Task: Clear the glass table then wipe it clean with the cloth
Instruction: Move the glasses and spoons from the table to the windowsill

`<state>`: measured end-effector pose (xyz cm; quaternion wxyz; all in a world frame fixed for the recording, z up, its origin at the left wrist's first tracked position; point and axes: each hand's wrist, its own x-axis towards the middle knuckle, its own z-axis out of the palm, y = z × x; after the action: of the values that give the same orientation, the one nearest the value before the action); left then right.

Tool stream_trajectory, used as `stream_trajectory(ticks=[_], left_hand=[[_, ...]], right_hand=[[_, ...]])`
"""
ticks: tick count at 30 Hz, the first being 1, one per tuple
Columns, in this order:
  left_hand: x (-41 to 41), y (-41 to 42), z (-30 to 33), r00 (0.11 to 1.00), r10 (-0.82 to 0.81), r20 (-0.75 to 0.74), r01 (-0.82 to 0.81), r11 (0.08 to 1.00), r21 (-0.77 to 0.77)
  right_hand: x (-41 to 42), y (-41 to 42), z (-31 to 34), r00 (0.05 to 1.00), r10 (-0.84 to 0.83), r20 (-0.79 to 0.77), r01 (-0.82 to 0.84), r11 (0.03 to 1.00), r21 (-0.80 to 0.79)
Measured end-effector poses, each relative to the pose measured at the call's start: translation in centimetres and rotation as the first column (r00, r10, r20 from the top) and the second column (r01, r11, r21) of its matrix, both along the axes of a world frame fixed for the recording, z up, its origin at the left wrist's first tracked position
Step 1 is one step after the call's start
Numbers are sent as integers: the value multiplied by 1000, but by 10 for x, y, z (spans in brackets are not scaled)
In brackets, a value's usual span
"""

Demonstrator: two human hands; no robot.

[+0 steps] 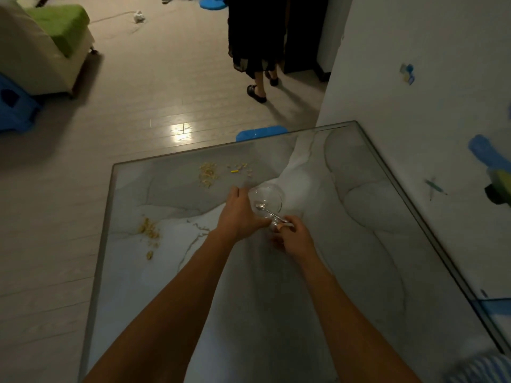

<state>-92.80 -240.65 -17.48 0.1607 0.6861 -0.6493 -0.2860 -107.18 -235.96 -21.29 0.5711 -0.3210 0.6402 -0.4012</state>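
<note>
A glass table with a grey marbled top fills the lower half of the view. Near its middle stands a clear glass bowl with a metal spoon lying in it. My left hand grips the bowl's near left side. My right hand pinches the spoon's handle at the bowl's near rim. Piles of yellowish crumbs lie on the glass: one at the far side, smaller bits beside it, another pile near the left edge. No cloth can be made out.
A person in a dark skirt stands on the wooden floor beyond the table. A white wall with stickers runs along the table's right edge. A green-cushioned chair and a blue stool stand far left. A blue object lies past the far edge.
</note>
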Motion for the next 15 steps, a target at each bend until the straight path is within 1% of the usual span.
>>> stream_trajectory(ticks=[2,5,8,15], left_hand=[[0,14,13,999,8,-50,-9,1000,-9],[0,37,39,998,-3,-70,1,1000,-31],[1,60,67,996,-38,-78,35,999,-41],[0,138,151,986,-141,-91,132,986,-100]], right_hand=[[2,14,21,998,-16,55,16,1000,-7],[1,41,53,996,-19,84,23,999,-46],[-1,69,82,998,-4,60,8,998,-63],[-4,158,165,998,-53,37,57,991,-121]])
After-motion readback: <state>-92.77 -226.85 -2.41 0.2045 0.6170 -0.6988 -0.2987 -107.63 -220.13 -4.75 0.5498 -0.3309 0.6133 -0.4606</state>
